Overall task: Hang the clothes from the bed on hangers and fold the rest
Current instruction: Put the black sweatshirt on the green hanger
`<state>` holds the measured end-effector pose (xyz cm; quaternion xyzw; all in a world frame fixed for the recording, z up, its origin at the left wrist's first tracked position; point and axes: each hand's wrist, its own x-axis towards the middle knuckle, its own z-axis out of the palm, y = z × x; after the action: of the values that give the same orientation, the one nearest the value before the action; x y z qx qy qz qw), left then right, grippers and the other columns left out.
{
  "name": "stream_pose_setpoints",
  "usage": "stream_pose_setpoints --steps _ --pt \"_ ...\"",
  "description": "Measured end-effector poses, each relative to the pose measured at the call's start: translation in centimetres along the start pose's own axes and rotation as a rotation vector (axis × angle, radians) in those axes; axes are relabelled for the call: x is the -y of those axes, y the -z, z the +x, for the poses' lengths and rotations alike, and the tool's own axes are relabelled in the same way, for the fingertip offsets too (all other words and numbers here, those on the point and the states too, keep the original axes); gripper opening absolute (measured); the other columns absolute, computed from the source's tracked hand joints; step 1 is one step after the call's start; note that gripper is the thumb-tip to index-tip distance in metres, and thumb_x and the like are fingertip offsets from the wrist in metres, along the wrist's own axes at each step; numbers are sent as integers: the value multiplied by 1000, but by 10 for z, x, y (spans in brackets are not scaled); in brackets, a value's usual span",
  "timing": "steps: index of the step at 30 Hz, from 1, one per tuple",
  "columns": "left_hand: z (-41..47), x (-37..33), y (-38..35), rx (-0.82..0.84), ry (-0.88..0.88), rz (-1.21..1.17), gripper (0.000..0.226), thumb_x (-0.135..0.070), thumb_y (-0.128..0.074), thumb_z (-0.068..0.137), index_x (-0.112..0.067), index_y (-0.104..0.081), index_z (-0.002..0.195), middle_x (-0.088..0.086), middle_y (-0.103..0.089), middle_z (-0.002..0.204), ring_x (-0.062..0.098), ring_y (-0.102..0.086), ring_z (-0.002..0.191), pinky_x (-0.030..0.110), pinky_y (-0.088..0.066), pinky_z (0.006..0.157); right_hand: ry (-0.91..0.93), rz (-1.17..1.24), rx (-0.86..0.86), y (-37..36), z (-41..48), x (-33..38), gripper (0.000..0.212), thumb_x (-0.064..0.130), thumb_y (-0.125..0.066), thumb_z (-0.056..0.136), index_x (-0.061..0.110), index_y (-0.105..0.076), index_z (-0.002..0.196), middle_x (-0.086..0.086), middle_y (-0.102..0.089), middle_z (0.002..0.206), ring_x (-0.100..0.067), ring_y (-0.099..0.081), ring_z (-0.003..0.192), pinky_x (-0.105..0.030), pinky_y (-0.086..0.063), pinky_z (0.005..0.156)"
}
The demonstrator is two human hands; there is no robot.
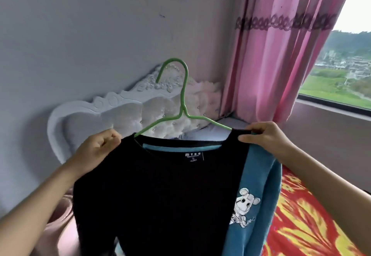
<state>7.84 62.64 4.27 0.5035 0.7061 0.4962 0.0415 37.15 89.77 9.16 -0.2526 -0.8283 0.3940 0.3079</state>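
I log this as a home bedroom. Reference: the left hand [98,147] and right hand [267,137] gripping a black and blue knitted sweater [160,195]. Directly behind the grip stands a white carved headboard with tufted padding [112,113], against a plain pale wall [80,35]. Below-right lies a red and yellow patterned bedspread [301,215]. Above-right, a pink pleated curtain [281,55] hangs beside a window [351,65] onto fields and houses.
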Motion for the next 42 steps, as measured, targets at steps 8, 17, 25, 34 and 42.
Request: stream_pose_setpoints --steps 8,17,25,34,42 --pt "-73 -16 35 -447 30 64 34 0 -70 76 -33 -70 80 -27 -69 74 -14 -61 69 -2 -41 68 136 -303 641 -51 31 34 30 45 -61 80 20 -64 96 10 -63 85 -3 -56 78 -22 -44 78" --pt "-160 -27 116 -607 223 117 43 -6 -73 72 -49 -72 66 -19 -71 73 -6 -65 65 2 -46 59 363 38 680 -165 32 100 23 10 -69 82 33 -68 84 -3 -56 71 -13 -43 68 -19 -33 62" --pt "-284 -31 212 -776 402 125 35 -8 -74 68 -43 -74 63 -14 -72 71 -4 -66 64 6 -48 57 510 -179 975 -265 -19 209 49 34 -54 92 21 -39 47 9 -32 47 -8 -28 48 -20 -26 54" --pt "-458 -3 330 -709 749 325 45 -28 -60 90 -39 -46 132 -14 -46 132 12 -40 131 30 -31 105 414 81 1018 -394 -110 316 48 21 -62 88 17 -43 44 1 -41 46 -11 -34 43 -18 -28 46" --pt "-583 4 388 -1086 856 344 33 -13 -56 93 -9 -56 125 15 -62 111 20 -57 86 29 -39 77 -88 325 894 -491 -164 375 43 19 -63 87 12 -43 50 0 -46 40 -13 -40 35 -20 -38 42"
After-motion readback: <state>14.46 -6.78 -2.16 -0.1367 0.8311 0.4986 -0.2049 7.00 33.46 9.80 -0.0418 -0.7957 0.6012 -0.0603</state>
